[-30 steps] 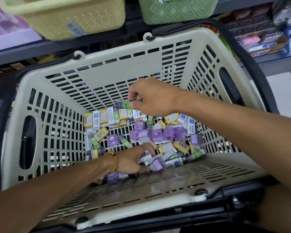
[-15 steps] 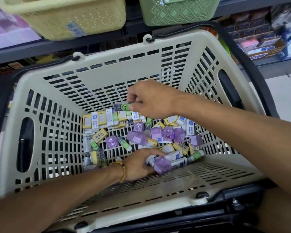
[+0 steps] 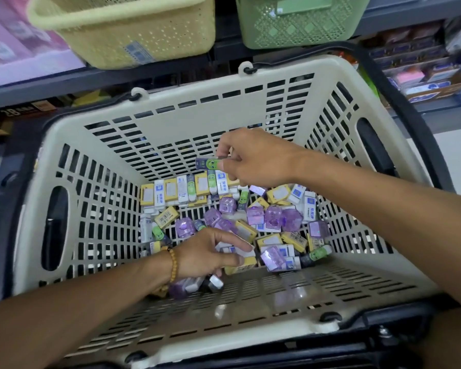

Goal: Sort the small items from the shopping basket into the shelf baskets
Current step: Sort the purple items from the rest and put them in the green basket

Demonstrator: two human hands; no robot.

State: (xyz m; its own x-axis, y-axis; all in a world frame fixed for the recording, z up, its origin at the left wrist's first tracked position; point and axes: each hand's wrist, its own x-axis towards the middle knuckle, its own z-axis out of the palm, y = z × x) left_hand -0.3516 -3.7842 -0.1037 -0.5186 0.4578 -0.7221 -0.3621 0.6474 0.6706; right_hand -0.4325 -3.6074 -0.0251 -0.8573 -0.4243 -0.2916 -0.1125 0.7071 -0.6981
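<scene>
Right hand (image 3: 253, 158) pinches green eraser (image 3: 209, 164) above shopping basket (image 3: 197, 123), long axis horizontal, pointing left. Left hand (image 3: 210, 253) fingers loose over pile.

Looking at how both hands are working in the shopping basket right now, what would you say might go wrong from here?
1. The right hand pinches the green-faced item by one end only; it may slip from that grip back into the pile.
2. The left hand lies over several mixed pieces, so it may scoop up different kinds together and mis-sort them.
3. Small pieces might catch in the slots of the shopping basket.
</scene>
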